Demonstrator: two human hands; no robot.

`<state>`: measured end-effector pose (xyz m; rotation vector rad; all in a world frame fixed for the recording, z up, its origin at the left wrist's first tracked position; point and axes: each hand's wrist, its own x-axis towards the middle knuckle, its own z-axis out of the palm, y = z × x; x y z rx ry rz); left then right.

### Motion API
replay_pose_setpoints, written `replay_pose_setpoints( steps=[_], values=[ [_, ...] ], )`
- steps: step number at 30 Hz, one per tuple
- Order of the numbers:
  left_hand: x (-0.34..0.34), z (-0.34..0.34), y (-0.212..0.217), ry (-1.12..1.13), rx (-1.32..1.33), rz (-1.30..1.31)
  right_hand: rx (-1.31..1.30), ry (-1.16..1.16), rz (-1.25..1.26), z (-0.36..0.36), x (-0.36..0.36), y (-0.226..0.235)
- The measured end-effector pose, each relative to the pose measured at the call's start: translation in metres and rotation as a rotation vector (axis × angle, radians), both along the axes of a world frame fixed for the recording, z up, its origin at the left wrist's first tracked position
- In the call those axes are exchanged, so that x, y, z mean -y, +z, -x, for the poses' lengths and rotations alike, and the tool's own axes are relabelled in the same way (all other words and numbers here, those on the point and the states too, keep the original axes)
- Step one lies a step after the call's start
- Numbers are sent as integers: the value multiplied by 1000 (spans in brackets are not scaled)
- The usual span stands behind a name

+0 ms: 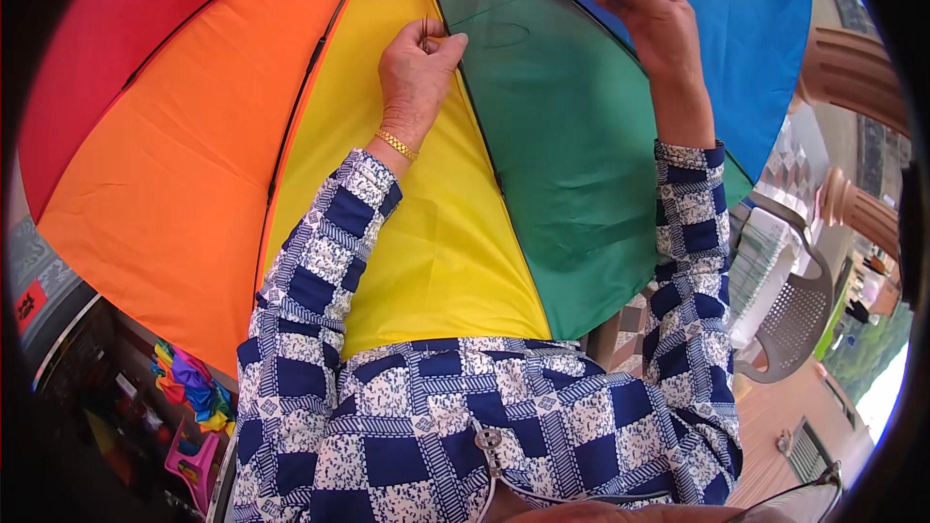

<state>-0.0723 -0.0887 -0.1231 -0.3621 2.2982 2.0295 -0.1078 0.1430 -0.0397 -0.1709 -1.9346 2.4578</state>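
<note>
Open rainbow umbrella (407,136) spread across the lap, inner side up, filling most of the view: red, orange, yellow, green and blue panels split by black ribs (291,116). Left hand (418,73) resting on the rib between yellow and green, thumb and fingertips pinched shut on something thin there, probably a needle or thread, too fine to name for sure. Pinch kept right at the rib, likely to hold the cloth steady against it. Right hand (651,15) lifted above the green and blue panels, fingers loosely curled, thumb against forefinger; a faint dark thread (489,17) running from the left hand's pinch towards it, as if drawn taut. Gold bracelet (397,144) at the left wrist, blue-and-white patterned sleeves. To the right, a grey perforated plastic chair (799,315); lower left, a bundle of coloured cloth (189,383).
</note>
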Motion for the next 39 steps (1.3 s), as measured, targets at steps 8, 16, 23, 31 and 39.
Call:
replay_pose_setpoints(
  steps=[8, 16, 23, 31, 39],
  values=[
    [-2, -1, 5, 13, 28, -77, -69, 779, 1219, 26, 3, -35],
    [-3, -2, 7, 10, 30, -86, -58, 297, 381, 21, -23, -27],
    [-4, -1, 7, 19, 46, -93, 37, 129, -65, -5, 22, -7],
    [-2, -1, 1, 25, 17, -29, 9, 76, -84, 1, -18, 2],
    [0, -2, 2, 33, 21, -30, 0, 47, -190, 2, -91, -6]
  ],
)
